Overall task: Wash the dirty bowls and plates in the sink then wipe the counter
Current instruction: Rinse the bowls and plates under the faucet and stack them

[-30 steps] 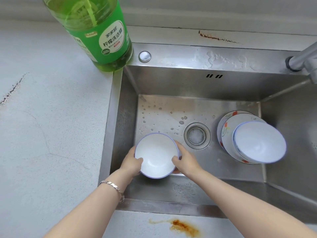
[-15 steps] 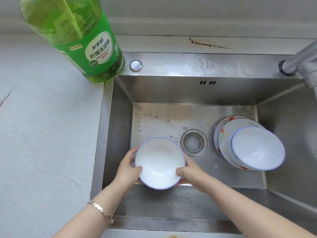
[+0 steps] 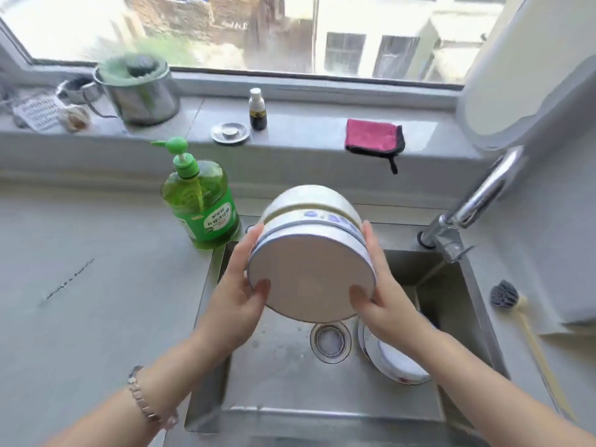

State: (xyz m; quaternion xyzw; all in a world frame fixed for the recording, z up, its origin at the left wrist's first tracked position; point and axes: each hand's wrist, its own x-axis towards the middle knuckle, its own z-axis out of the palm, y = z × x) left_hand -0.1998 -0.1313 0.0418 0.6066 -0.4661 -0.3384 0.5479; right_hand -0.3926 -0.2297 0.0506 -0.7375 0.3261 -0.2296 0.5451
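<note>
- Above the sink (image 3: 290,398), a white bowl (image 3: 311,272) with a blue rim is held in the air, with its opening tilted toward the camera. Blur smears its outline, so it cannot be confirmed as a single bowl.
- The left hand (image 3: 238,295) grasps the bowl's left edge, thumb over the rim and fingers behind the wall. The right hand (image 3: 383,295) grasps the opposite edge the same way.
- More dishes remain in the basin: plates (image 3: 396,366) lean at the right side, just beside the drain (image 3: 330,341), partly hidden by the right forearm.
- Step in hand, as a judgement: washing this bowl, early in the task. The plates are unwashed and the counter (image 3: 96,285) is not yet wiped.
- The next move probably calls for water or detergent. The faucet (image 3: 477,201) stands to the right of the bowl and the dish soap bottle (image 3: 201,204) to the left, on the counter at the sink's corner. One hand must release to operate either.
- A dish brush (image 3: 504,296) lies right of the sink, and a pink cloth (image 3: 372,138) lies on the sill.
</note>
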